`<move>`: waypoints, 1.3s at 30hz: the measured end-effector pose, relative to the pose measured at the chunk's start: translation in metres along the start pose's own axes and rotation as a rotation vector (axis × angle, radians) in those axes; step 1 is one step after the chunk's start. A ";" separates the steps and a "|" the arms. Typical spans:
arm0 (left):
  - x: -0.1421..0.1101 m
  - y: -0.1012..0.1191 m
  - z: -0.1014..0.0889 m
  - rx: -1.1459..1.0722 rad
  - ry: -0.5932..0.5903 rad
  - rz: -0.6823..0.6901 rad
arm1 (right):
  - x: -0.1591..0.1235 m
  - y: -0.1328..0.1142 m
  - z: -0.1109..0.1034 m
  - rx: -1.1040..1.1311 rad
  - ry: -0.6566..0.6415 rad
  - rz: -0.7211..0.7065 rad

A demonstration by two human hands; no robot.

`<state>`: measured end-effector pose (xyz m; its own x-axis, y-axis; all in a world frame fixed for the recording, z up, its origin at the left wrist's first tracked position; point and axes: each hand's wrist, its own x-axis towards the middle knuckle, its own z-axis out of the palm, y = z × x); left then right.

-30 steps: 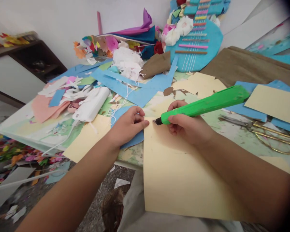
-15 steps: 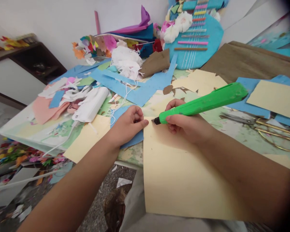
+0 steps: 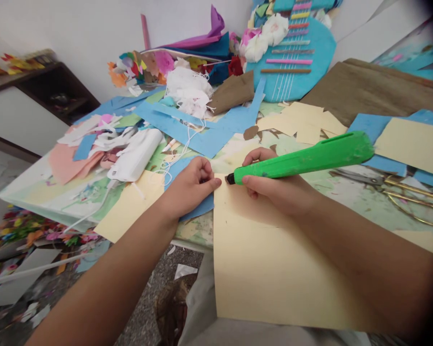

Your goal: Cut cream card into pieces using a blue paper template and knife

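Note:
A thick green marker (image 3: 299, 156) with a dark chisel tip is gripped between the thumb and fingers of my right hand (image 3: 279, 185). Its tip is at the top left part of a cream paper sheet (image 3: 252, 269), where a few small dark marks show. The sheet's near half hangs over the table edge onto my lap. My left hand (image 3: 195, 186) is closed at the sheet's upper left corner, with the thumb on its edge and the other fingers curled. Under that hand lies a piece of blue paper (image 3: 180, 170).
Scissors (image 3: 382, 180) with gold handles lie at the right. A white power bank (image 3: 137, 156) with a cable (image 3: 97, 211) sits at the left. Blue paper offcuts (image 3: 202, 139), cream scraps (image 3: 303, 117) and a blue paper guitar (image 3: 292, 57) are farther back on the painted table (image 3: 32, 192).
The marker has tipped slightly lower toward horizontal, and its tip has shifted a little to the left. My left hand has stayed at the corner.

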<state>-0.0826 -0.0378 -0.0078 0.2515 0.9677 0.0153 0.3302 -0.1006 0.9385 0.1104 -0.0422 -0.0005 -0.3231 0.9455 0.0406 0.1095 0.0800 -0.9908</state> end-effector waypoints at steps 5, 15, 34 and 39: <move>-0.001 -0.001 0.000 -0.009 0.002 0.006 | 0.002 0.003 -0.001 -0.038 -0.013 -0.127; 0.000 -0.001 -0.001 -0.110 -0.018 -0.012 | 0.010 0.010 -0.003 -0.040 0.178 -0.235; -0.001 0.001 0.003 -0.138 0.021 0.020 | 0.005 0.004 -0.002 -0.618 0.027 -0.227; -0.001 -0.001 0.003 -0.140 0.025 0.007 | 0.006 0.001 0.000 -0.604 0.024 -0.147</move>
<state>-0.0805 -0.0394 -0.0094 0.2296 0.9728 0.0292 0.1979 -0.0761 0.9773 0.1083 -0.0365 -0.0015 -0.3543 0.9175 0.1809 0.5806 0.3675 -0.7266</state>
